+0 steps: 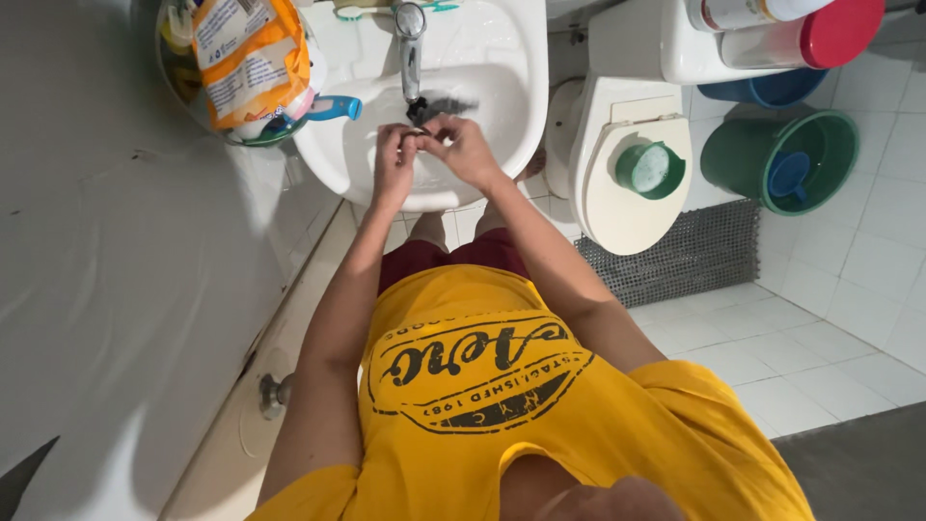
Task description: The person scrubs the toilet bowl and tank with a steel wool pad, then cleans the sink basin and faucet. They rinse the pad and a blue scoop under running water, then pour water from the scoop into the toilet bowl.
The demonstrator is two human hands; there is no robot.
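Left hand: upper centre of frame, fingers curled, pressed against right.
Right hand: fingers pinched on small dark item, partly hidden.
Spot: over sink, beneath tap.
Technique: best kept low over the basin, grip firm.

The room around me is evenly lit and fairly bright, with soft glare on the white sink and floor tiles. The wall on my left falls into grey shadow. Wide-lens distortion bends the edges. My shirt, close to the camera, looks slightly soft; my hands are small but reasonably sharp.
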